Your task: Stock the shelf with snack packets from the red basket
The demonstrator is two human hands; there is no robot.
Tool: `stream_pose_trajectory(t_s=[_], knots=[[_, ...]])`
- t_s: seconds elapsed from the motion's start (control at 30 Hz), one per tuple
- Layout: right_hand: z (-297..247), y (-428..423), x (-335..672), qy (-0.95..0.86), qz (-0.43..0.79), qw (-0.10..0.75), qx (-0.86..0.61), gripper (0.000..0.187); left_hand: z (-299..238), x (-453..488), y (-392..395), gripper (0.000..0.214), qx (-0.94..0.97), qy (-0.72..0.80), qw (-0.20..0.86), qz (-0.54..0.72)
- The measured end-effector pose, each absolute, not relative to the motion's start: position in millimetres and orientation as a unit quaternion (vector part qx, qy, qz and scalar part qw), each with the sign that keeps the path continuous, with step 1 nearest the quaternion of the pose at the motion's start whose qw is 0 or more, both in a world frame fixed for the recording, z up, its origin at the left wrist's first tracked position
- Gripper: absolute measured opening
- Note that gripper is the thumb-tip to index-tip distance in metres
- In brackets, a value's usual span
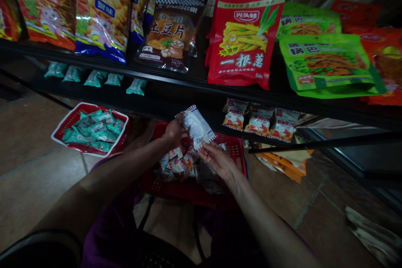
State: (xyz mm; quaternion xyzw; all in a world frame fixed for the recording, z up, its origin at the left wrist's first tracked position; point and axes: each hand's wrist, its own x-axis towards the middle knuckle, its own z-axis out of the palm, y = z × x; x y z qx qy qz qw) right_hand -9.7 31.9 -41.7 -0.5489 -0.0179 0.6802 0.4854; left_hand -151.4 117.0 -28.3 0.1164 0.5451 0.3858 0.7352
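Between my two hands is a small snack packet [198, 124], its pale printed back facing up. My left hand [174, 132] grips its left edge, and my right hand [217, 160] pinches its lower corner. Right below them, a red basket [236, 150] holds several more small snack packets [182, 163], partly hidden by my hands and forearms. On the low black shelf just ahead to the right, a short row of similar packets [260, 119] stands with printed fronts facing me.
A smaller red basket [122, 137] with a white rim, full of teal packets [97, 130], sits on the floor at left. More teal packets [96, 78] lie on the lower shelf. The upper shelf edge [176, 76] carries large snack bags [246, 42]. Orange packaging [287, 165] lies at right.
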Motion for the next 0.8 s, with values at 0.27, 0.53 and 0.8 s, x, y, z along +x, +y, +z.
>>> stream_pose_trajectory(t_s=[0.27, 0.53, 0.8], knots=[[-50, 30, -8, -0.023, 0.689, 0.485, -0.538, 0.032, -20, -153, 118, 0.025, 0.111, 0.504, 0.745, 0.422], [-50, 31, -8, -0.013, 0.684, 0.493, -0.537, 0.034, -24, -154, 120, 0.024, 0.154, 0.526, 0.715, 0.434], [-56, 29, -7, -0.072, 0.685, 0.492, -0.533, 0.035, -16, -151, 119, 0.017, 0.165, 0.54, 0.699, 0.439]])
